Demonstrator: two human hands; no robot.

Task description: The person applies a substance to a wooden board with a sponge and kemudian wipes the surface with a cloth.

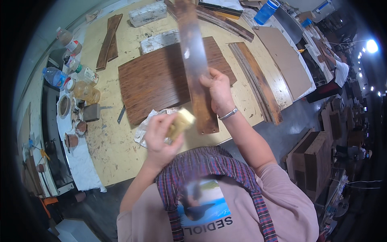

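My right hand (220,91) grips the edge of a long brown wooden board (194,52), fingers wrapped round it. The board is tilted up off the table, with small holes at its near end and a glossy sheen along the middle. In my left hand (158,136), a yellow sponge-like block (181,122) is held just left of the board's near end, slightly blurred. Under that hand lies a crumpled white cloth or paper (142,131). Behind the held board, a wide dark brown slatted panel (151,84) lies on the table, partly hidden by it.
Plastic bottles (86,91) and small pots (71,140) line the table's left edge. White-grey blocks (148,14) stand at the back, near crossed brown slats (109,42). Stacked boards (258,82) lie at right. A blue bottle (266,12) and another person (340,72) are farther right.
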